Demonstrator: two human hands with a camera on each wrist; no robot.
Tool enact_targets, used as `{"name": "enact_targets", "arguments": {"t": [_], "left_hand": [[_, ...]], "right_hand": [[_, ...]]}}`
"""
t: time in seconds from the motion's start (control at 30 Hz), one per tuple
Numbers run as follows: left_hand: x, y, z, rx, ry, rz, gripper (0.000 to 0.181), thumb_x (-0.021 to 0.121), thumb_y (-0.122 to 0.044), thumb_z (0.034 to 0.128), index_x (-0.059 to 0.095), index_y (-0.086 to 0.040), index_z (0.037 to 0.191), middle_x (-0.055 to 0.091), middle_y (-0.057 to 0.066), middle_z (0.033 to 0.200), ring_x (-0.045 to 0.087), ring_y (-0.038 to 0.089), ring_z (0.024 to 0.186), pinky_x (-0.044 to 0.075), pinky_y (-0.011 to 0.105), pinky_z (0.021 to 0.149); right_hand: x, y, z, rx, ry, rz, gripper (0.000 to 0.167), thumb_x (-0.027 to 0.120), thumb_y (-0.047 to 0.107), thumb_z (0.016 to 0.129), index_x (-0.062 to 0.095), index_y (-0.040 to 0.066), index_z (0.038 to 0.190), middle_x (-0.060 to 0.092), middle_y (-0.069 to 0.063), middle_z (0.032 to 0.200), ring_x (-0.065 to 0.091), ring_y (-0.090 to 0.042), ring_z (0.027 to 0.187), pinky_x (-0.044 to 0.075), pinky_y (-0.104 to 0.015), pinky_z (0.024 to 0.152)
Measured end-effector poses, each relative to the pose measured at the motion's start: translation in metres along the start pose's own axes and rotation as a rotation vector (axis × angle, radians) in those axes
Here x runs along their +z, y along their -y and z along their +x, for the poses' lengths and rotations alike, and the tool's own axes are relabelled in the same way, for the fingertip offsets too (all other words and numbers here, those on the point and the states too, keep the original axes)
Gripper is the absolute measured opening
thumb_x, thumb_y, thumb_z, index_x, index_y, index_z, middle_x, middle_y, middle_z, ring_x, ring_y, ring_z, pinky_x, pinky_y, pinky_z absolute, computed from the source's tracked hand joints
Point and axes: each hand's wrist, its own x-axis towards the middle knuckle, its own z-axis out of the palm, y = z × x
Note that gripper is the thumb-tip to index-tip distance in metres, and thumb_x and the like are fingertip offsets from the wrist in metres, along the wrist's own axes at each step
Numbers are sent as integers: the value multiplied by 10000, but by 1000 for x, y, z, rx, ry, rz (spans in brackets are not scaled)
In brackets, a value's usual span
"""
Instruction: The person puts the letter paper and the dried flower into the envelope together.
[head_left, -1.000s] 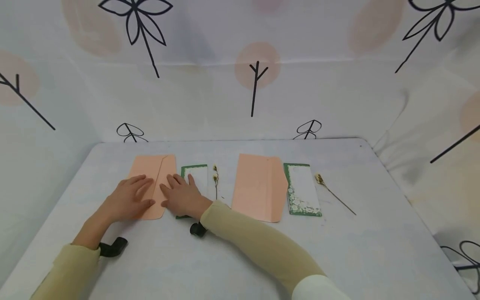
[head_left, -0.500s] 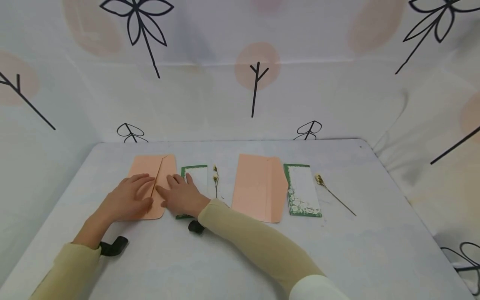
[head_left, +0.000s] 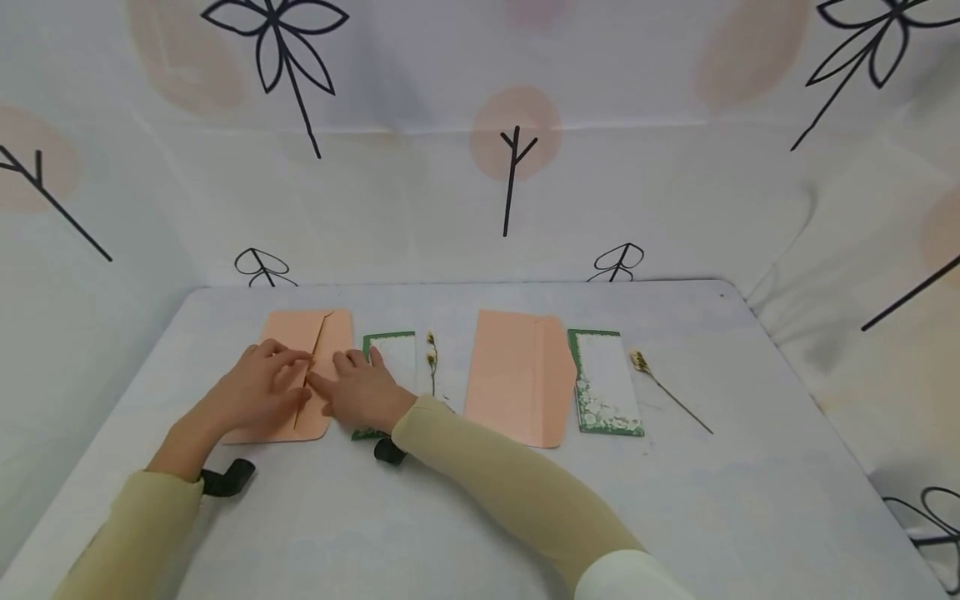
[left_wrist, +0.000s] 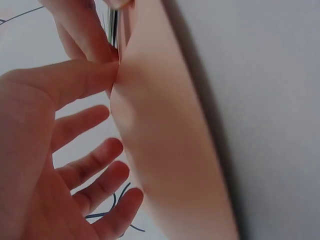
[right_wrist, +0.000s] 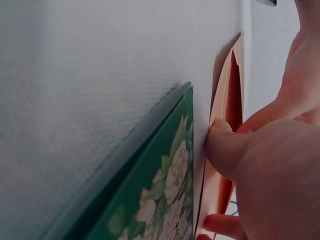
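A peach envelope (head_left: 288, 329) lies at the table's left, its flap side up. Along the flap's edge a gap stands open; in the right wrist view its inside (right_wrist: 233, 95) shows deep orange. My left hand (head_left: 258, 387) lies over the left part, thumb and fingertips touching the paper near this gap. From the right my right hand (head_left: 363, 392) reaches over the flap, its index finger pointing into the opening. The right thumb (right_wrist: 225, 150) touches the envelope. Partly beneath the right hand lies a green-bordered floral card (head_left: 397, 346). Some fingertips are hidden by paper.
A dried flower sprig (head_left: 432, 358) lies right of that card. Further right are a second peach envelope (head_left: 502, 379), another floral card (head_left: 607, 383) and another dried flower (head_left: 667, 392). A patterned cloth wall (head_left: 412, 208) rises behind the table (head_left: 712, 517).
The gap along the envelope's flap has widened. My left fingers have shifted towards it, and the right index finger has moved slightly left into the opening.
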Motion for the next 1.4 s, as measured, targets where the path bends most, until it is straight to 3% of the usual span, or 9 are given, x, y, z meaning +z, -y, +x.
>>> {"name": "enact_targets", "arguments": {"t": [0.1, 0.2, 0.37, 0.53, 0.67, 0.83, 0.97, 1.17, 1.4], "left_hand": [[-2, 5, 7, 53, 19, -1, 464, 726, -211, 898, 599, -35, 1308, 527, 121, 1043, 488, 282, 919, 436, 407, 686], [-4, 7, 14, 68, 58, 25, 456, 727, -210, 892, 609, -42, 1300, 534, 91, 971, 501, 238, 842, 436, 392, 675], [-7, 6, 24, 0, 158, 99, 468, 686, -285, 907, 598, -99, 1327, 602, 108, 1047, 573, 259, 887, 489, 505, 752], [-10, 2, 31, -13, 242, 101, 413, 634, -228, 895, 577, -115, 1288, 565, 26, 863, 533, 192, 739, 449, 398, 632], [-13, -2, 31, -13, 234, 113, 319, 653, -251, 885, 570, -137, 1171, 521, 3, 759, 488, 169, 615, 381, 344, 538], [-15, -3, 29, -18, 206, 111, 273, 664, -309, 913, 563, -166, 1122, 499, -8, 707, 462, 167, 558, 345, 332, 510], [-14, 1, 29, 1, 193, 67, 273, 680, -328, 923, 554, -168, 1105, 481, -11, 696, 447, 159, 568, 337, 331, 527], [-10, 8, 33, 18, 225, 5, 241, 665, -270, 930, 519, -163, 1089, 461, 0, 692, 439, 155, 581, 336, 326, 547], [-10, 9, 35, 5, 242, 60, 193, 610, -239, 914, 549, -166, 1082, 487, 8, 709, 462, 170, 601, 351, 335, 554]], "right_hand": [[1, 0, 1, -3, 2, -6, 598, 380, 570, 1019, 127, 493, 1555, 171, 27, 1610, 139, -194, 1472, 134, -484, 1171], [1, 0, 1, -5, 4, -12, 603, 376, 577, 1017, 115, 495, 1555, 166, 25, 1610, 133, -195, 1473, 137, -488, 1170], [0, -1, 1, -1, 4, -38, 606, 369, 583, 1016, 110, 492, 1557, 179, 31, 1595, 146, -188, 1462, 137, -489, 1170], [0, -1, 1, -1, 14, -46, 583, 346, 594, 1017, 128, 502, 1550, 166, 38, 1599, 144, -181, 1461, 136, -495, 1169], [1, -1, 1, 5, 23, -37, 572, 320, 603, 1017, 118, 512, 1544, 147, 40, 1599, 124, -168, 1462, 129, -498, 1169], [3, -2, -1, 4, 2, -37, 567, 305, 593, 1027, 116, 495, 1552, 129, 21, 1615, 115, -179, 1472, 149, -493, 1167], [6, -2, -3, 5, -6, -17, 564, 289, 580, 1036, 97, 482, 1557, 68, 1, 1645, 68, -195, 1495, 143, -483, 1171], [9, -2, -2, 16, 20, 11, 557, 274, 571, 1041, 79, 485, 1556, 0, 19, 1661, 9, -180, 1510, 101, -476, 1181], [4, -3, -4, 9, 36, 12, 561, 294, 580, 1035, 112, 480, 1556, 15, 31, 1662, 23, -169, 1512, 98, -490, 1179]]}}
